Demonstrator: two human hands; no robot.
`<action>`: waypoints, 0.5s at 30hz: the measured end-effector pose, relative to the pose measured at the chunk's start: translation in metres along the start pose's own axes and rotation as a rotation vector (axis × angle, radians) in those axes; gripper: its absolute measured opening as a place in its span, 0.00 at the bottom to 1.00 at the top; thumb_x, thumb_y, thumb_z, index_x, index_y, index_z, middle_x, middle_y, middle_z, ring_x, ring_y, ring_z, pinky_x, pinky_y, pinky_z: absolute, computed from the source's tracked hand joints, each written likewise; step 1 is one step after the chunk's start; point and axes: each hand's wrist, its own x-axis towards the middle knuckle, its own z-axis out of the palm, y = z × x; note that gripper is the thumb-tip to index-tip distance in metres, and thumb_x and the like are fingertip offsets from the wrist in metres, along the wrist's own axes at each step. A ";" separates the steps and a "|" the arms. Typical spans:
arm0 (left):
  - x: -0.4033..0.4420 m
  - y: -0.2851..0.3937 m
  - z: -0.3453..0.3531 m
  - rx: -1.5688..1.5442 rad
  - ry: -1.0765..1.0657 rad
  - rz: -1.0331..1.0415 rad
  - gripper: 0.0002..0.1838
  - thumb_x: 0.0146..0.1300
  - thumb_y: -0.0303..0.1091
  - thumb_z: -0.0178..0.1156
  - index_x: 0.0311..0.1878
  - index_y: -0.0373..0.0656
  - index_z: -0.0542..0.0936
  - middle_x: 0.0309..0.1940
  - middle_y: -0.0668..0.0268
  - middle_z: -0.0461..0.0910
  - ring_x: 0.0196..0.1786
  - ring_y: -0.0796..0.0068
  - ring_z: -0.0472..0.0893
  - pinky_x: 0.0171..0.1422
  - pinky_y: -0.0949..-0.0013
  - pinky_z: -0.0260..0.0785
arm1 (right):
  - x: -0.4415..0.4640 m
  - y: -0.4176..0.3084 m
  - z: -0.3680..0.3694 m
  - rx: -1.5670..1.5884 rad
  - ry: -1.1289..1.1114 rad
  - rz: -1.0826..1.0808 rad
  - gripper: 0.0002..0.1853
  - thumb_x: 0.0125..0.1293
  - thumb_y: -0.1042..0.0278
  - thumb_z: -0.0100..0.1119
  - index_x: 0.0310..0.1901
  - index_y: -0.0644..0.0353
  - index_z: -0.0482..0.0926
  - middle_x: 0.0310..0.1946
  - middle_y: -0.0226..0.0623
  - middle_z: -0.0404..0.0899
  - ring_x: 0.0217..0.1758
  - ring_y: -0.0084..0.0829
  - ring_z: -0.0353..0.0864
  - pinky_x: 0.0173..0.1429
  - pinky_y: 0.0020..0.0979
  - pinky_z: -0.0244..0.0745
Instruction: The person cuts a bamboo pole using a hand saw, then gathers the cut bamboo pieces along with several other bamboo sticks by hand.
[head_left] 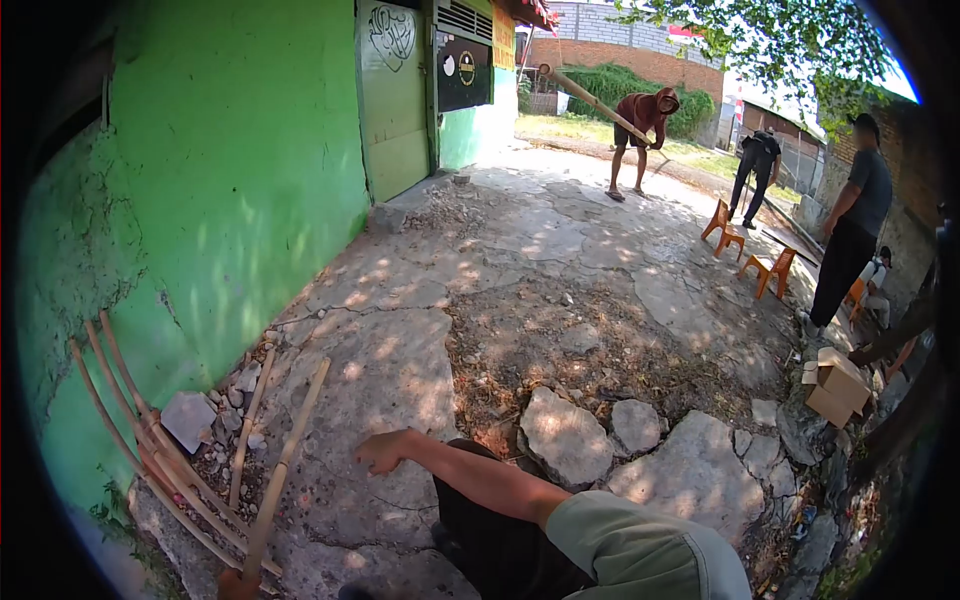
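Note:
At the bottom left edge, my left hand [238, 585] is closed around the lower end of a bamboo stick [285, 460], which slants up and away over the concrete. Only part of that hand shows. My right hand [383, 452] reaches across above the concrete, its fingers loosely curled, with no object visible in them. Left of the held stick lies a shorter bamboo piece [251, 428]. Several longer bamboo strips [150, 440] lean against the green wall, beside a pile of rubble.
The green wall [240, 130] runs along the left. Broken concrete slabs [565, 435] and loose soil lie ahead. Orange stools [768, 272] and a cardboard box [838, 385] stand right. A hooded person [645, 120] carries a bamboo pole [595, 102]; several other people are at right.

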 end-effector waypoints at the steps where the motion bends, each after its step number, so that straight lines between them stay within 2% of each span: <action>1: -0.013 0.025 -0.015 -0.043 -0.027 -0.001 0.24 0.42 0.49 0.72 0.31 0.33 0.87 0.26 0.49 0.85 0.33 0.53 0.87 0.42 0.52 0.78 | 0.004 0.001 0.004 -0.054 0.018 -0.074 0.30 0.61 0.65 0.64 0.65 0.61 0.71 0.33 0.41 0.84 0.35 0.38 0.84 0.39 0.41 0.78; 4: -0.008 0.033 -0.019 0.011 -0.082 -0.125 0.26 0.43 0.51 0.71 0.32 0.33 0.86 0.27 0.48 0.85 0.33 0.51 0.87 0.42 0.51 0.77 | 0.003 -0.005 0.009 0.031 0.060 -0.071 0.25 0.65 0.66 0.65 0.63 0.60 0.73 0.32 0.41 0.83 0.37 0.36 0.85 0.41 0.40 0.78; 5: -0.010 0.036 -0.020 0.008 -0.078 -0.126 0.26 0.43 0.51 0.71 0.32 0.33 0.86 0.27 0.48 0.85 0.33 0.51 0.87 0.42 0.51 0.77 | 0.007 0.001 0.013 0.027 0.060 -0.072 0.25 0.65 0.66 0.65 0.63 0.60 0.73 0.32 0.41 0.83 0.37 0.36 0.85 0.41 0.40 0.78; 7: -0.014 0.040 -0.025 0.070 -0.075 -0.090 0.26 0.44 0.52 0.71 0.31 0.32 0.86 0.27 0.49 0.84 0.32 0.52 0.86 0.40 0.52 0.77 | 0.022 0.017 0.022 -0.063 0.200 -0.226 0.26 0.62 0.72 0.63 0.63 0.59 0.73 0.33 0.42 0.84 0.35 0.35 0.85 0.36 0.40 0.77; 11: -0.014 0.035 -0.020 0.092 -0.078 -0.090 0.27 0.44 0.50 0.72 0.36 0.33 0.86 0.27 0.49 0.84 0.33 0.54 0.85 0.40 0.54 0.76 | 0.005 0.006 0.012 -0.083 0.222 -0.274 0.25 0.63 0.70 0.63 0.63 0.57 0.74 0.33 0.41 0.83 0.35 0.35 0.84 0.37 0.38 0.77; 13: -0.009 0.014 -0.007 -0.007 0.093 -0.009 0.28 0.47 0.50 0.74 0.44 0.34 0.86 0.29 0.52 0.84 0.35 0.58 0.85 0.42 0.55 0.76 | -0.032 -0.026 -0.015 0.109 0.302 -0.315 0.25 0.70 0.62 0.62 0.67 0.55 0.71 0.36 0.42 0.83 0.42 0.39 0.84 0.46 0.41 0.75; 14: -0.011 0.013 -0.010 -0.014 0.105 0.003 0.28 0.47 0.50 0.74 0.44 0.34 0.86 0.29 0.52 0.84 0.35 0.58 0.85 0.42 0.55 0.76 | -0.059 -0.046 -0.030 0.409 0.447 -0.357 0.28 0.72 0.59 0.60 0.71 0.50 0.65 0.41 0.42 0.83 0.45 0.39 0.84 0.50 0.41 0.76; 15: -0.018 0.016 -0.017 -0.078 -0.031 0.011 0.31 0.54 0.51 0.71 0.52 0.34 0.81 0.40 0.49 0.83 0.44 0.52 0.83 0.50 0.53 0.74 | -0.088 -0.061 -0.044 0.713 0.587 -0.401 0.32 0.74 0.56 0.58 0.75 0.44 0.60 0.45 0.43 0.83 0.48 0.40 0.84 0.54 0.41 0.76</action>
